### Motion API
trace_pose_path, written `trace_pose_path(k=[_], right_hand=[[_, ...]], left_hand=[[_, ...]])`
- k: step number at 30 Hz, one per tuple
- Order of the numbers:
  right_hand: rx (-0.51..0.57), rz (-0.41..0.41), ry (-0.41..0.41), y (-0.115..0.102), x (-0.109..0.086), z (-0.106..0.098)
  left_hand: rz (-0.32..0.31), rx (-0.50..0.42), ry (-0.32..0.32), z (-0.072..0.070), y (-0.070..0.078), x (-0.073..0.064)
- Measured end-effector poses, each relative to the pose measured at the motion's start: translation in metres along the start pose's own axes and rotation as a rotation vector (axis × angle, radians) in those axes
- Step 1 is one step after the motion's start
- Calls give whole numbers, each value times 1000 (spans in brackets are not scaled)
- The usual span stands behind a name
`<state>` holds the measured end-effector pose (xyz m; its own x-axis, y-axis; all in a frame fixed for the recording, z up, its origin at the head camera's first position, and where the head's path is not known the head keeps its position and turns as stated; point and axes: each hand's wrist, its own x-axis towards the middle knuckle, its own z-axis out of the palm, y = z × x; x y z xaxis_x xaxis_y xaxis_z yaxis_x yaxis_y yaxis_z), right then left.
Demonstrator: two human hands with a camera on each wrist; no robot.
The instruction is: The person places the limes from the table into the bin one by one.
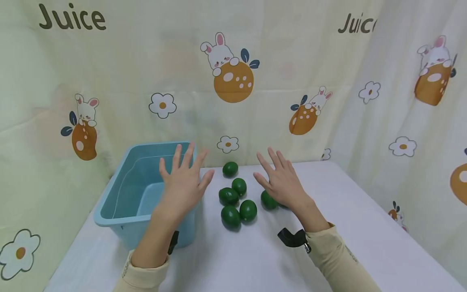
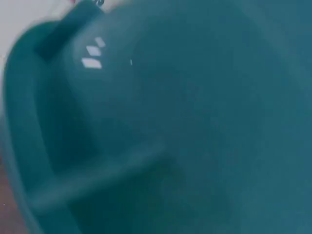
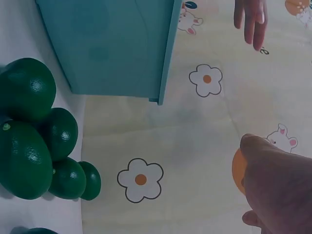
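My left hand (image 1: 181, 186) is raised with fingers straight and spread, holding nothing. In the head view it overlaps the right side of a light blue plastic bin (image 1: 122, 221). Blurred blue bin wall (image 2: 204, 107) fills most of the left wrist view, and no hand shows there. My right hand (image 1: 283, 183) is raised too, fingers extended and nothing in it. It overlaps several smooth dark green oval fruits, one of them a fruit (image 1: 268, 200) showing beside the wrist. Other glossy green fruits (image 1: 230, 217) lie between the two hands. The right wrist view shows the right hand (image 3: 278, 180) away from them.
A white-covered table (image 1: 233, 259) carries the bin on the left and the fruits in the middle. Behind it hangs a cream curtain (image 1: 175, 52) printed with rabbits, oranges and flowers. Black wrist mounts (image 1: 292, 238) stick out from the sleeves.
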<state>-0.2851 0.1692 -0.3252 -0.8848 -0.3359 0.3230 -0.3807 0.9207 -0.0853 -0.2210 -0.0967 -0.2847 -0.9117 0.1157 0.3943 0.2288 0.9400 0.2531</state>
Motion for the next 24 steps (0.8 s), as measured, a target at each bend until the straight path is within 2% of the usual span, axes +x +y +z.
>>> trace_pose_path(k=[8,13,18,21,24], right_hand=[[89,-35,2,3,17,12],[146,-9,-76,8,12,20],[182,13,-179,11,8,27],[179,-3,-217,12,8,34],[163,-27,-238,15,12,40]], left_hand=[[-37,-81,33,-19,-34,-5],[-83,-124,35,-28,-67,-17],[-89,-157,-27,-42,-105,-23],[-115,-186,-97,-51,-130,-27],[-163,-197,-197,-55,-155,-32]])
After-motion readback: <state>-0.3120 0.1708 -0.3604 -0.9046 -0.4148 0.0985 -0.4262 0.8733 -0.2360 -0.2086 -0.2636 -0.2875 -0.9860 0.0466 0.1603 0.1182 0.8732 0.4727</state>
